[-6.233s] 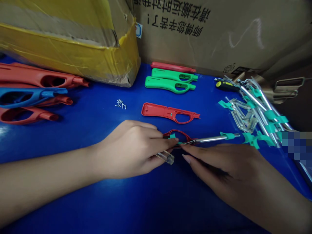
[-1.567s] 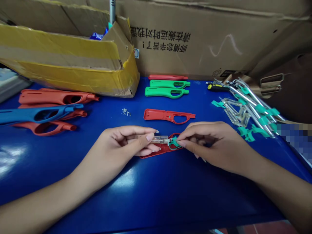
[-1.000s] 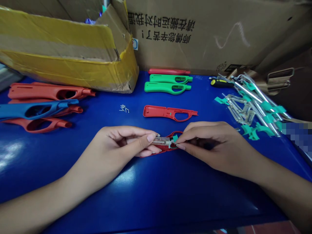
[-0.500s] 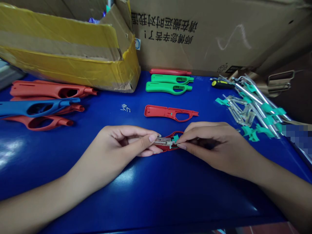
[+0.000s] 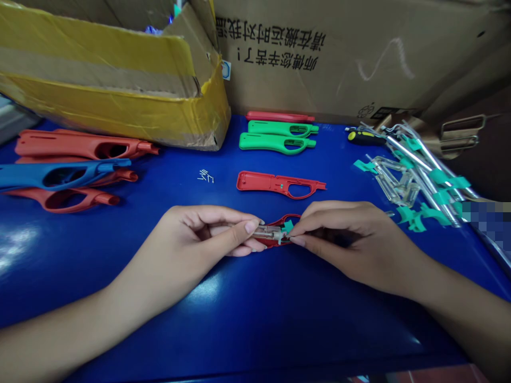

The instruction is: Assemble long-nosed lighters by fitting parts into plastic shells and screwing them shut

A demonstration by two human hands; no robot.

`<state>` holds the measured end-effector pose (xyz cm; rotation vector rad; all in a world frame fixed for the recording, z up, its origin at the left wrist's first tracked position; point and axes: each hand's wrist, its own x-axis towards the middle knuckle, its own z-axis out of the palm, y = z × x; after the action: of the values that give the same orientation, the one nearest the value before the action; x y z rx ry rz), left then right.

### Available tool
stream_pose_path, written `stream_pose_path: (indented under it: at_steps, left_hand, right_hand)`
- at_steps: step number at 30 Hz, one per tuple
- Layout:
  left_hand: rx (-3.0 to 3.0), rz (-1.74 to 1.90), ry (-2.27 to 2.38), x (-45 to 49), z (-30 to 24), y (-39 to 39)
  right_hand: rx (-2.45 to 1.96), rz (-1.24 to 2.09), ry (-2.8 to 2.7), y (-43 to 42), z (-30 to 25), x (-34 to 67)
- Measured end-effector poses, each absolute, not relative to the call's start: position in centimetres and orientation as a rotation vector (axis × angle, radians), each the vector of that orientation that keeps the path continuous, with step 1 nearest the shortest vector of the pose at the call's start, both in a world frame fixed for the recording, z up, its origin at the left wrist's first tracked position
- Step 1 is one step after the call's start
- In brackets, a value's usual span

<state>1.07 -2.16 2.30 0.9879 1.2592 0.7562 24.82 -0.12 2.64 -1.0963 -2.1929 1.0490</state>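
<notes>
My left hand (image 5: 211,231) is closed around a clear plastic lighter fuel tank (image 5: 268,231), with the thumb on top. Its end with a pale fitting points right, toward a green lever-like piece (image 5: 287,226). Under the tank lies a red lighter shell half (image 5: 290,219), its trigger loop partly covered by fingers. My right hand (image 5: 343,229) pinches thumb and forefinger together at the fitting; whatever is between the fingertips is too small to make out. Just beyond the hands, another red shell half (image 5: 255,182) rests with its inside facing up.
Green lighter shells (image 5: 271,142) lie behind; red and blue ones (image 5: 24,175) are at left. Small screws (image 5: 205,176) sit mid-table. At right are clear tanks (image 5: 385,181), metal tubes (image 5: 433,194), green pieces (image 5: 415,219) and a screwdriver (image 5: 363,136). A taped carton (image 5: 120,106) stands behind.
My right fingertips have shifted very slightly at the fitting on the tank's end. The left hand keeps its hold, and the view has moved a touch.
</notes>
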Motion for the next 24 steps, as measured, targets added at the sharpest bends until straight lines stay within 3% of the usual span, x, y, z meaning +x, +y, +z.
stream_pose_path:
  at_steps: [24]
  left_hand:
    - [0.972,0.745,1.272,1.2,2.49,-2.15]
  right_hand:
    - [-1.072,1.028,-2.225,-0.29,2.57,24.82]
